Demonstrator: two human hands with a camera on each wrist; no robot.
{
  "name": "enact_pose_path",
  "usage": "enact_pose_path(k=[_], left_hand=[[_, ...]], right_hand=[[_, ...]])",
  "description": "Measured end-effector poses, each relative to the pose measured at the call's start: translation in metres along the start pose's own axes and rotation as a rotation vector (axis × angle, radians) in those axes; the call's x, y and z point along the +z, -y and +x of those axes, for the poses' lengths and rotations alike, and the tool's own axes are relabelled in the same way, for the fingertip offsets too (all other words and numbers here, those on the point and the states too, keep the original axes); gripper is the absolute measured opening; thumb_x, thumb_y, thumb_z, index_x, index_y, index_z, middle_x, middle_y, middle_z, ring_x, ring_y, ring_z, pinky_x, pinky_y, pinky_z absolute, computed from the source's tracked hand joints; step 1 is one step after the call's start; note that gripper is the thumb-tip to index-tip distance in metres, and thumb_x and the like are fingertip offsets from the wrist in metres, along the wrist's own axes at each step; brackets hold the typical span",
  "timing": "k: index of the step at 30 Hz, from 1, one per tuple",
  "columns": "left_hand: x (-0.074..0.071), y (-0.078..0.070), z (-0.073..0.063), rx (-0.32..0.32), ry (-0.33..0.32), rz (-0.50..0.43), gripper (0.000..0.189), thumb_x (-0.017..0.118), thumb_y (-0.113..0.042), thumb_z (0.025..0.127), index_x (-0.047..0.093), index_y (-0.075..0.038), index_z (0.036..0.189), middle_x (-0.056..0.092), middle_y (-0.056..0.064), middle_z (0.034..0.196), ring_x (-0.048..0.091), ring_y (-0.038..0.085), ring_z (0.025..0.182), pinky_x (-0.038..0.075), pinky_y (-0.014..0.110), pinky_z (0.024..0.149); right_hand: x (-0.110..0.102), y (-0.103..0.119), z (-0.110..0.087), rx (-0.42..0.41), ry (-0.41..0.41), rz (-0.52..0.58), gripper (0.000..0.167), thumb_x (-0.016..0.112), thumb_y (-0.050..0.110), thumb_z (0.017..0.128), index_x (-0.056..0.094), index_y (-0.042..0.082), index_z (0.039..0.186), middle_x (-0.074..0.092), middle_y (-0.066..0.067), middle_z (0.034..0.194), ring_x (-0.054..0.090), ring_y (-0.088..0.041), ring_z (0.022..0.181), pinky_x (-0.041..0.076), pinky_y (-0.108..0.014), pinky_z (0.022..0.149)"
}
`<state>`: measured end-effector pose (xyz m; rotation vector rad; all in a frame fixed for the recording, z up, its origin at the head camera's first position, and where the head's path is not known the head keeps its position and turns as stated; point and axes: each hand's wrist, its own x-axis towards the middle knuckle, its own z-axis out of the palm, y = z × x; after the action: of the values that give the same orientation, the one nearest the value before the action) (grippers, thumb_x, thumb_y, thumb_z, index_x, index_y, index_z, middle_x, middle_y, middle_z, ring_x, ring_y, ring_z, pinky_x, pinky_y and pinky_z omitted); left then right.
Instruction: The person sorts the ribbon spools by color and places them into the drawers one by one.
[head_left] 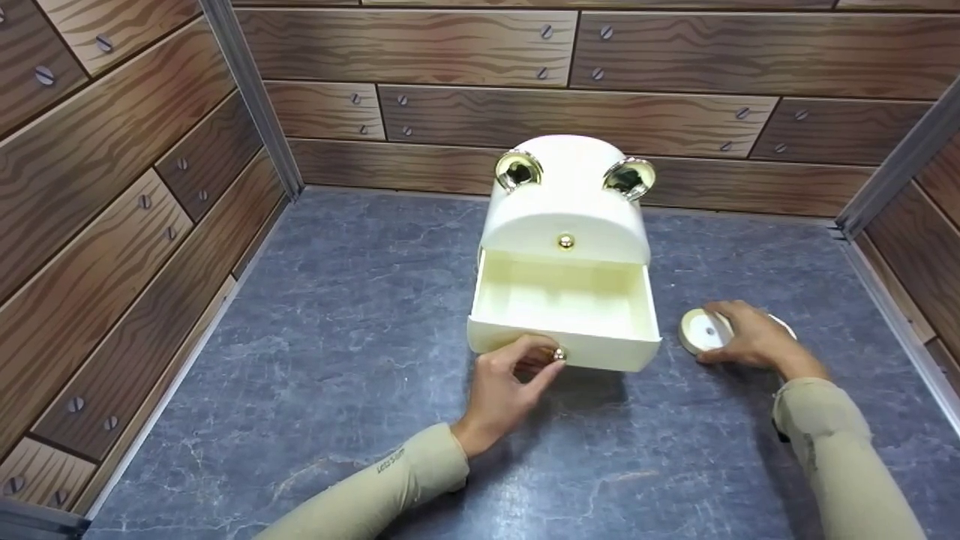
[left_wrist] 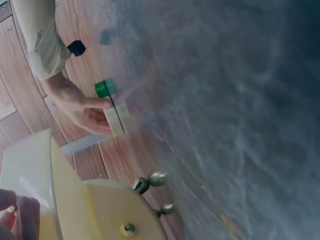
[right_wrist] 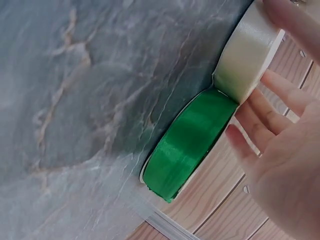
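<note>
A cream, round-topped box with gold frog-like eyes has its lower drawer [head_left: 611, 354] pulled out, and no contents show inside. My left hand [head_left: 510, 379] pinches the drawer's small gold knob [head_left: 559, 354] between thumb and fingers. To the right of the box, a roll of cream ribbon [right_wrist: 248, 50] lies on the table. My right hand [head_left: 757, 339] spans that roll, thumb on one side and fingers on the other. Against it sits a roll of green ribbon [right_wrist: 190, 142], mostly hidden behind the hand in the head view.
The box body [head_left: 570, 199] stands toward the back wall, with a second gold knob [head_left: 565, 241] on its upper front. Wood-patterned panels [head_left: 480, 45] with metal corner strips enclose the grey marbled table [head_left: 337, 337] at the back and sides.
</note>
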<state>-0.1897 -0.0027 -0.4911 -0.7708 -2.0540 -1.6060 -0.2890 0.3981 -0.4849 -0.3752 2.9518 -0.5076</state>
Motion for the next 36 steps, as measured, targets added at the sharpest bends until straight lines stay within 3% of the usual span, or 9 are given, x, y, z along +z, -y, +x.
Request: enact_pose_path(k=[6,12,24,36], left_hand=[[0.001,-0.001,0.000,-0.022,-0.008,-0.027,0.011,0.077,-0.013,0.094,0.074,-0.009,0.104,0.079,0.002,0.094,0.076,0.014,0.081,0.063,0.021,0.071],[0.002,-0.003,0.000,-0.059,0.000,-0.055,0.012,0.077,-0.014,0.094,0.074,-0.009,0.105,0.079,0.002,0.095,0.076,0.014,0.083,0.064,0.023,0.073],[0.002,-0.003,-0.001,-0.062,0.000,-0.042,0.012,0.078,-0.016,0.094,0.074,-0.011,0.104,0.078,0.001,0.094,0.076,0.013,0.082,0.064,0.022,0.073],[0.003,-0.003,0.000,-0.046,-0.008,-0.046,0.012,0.078,-0.013,0.093,0.074,-0.010,0.104,0.079,0.001,0.094,0.076,0.013,0.081,0.064,0.023,0.072]], right_hand=[[-0.003,0.001,0.001,0.025,0.012,0.030,0.097,0.094,0.046,0.070,0.054,-0.009,0.139,0.058,-0.036,0.132,0.056,-0.055,0.119,0.048,-0.069,0.096],[-0.009,0.005,0.000,0.018,-0.026,0.097,0.094,0.093,0.043,0.073,0.054,-0.009,0.141,0.059,-0.036,0.132,0.057,-0.052,0.119,0.046,-0.069,0.099],[-0.030,0.024,-0.008,0.027,-0.041,0.162,0.095,0.087,0.049,0.081,0.047,-0.003,0.150,0.052,-0.032,0.142,0.053,-0.050,0.124,0.047,-0.068,0.098],[-0.046,0.040,-0.019,0.006,-0.099,0.203,0.093,0.086,0.051,0.082,0.046,0.004,0.152,0.049,-0.027,0.145,0.055,-0.047,0.121,0.051,-0.066,0.092]])
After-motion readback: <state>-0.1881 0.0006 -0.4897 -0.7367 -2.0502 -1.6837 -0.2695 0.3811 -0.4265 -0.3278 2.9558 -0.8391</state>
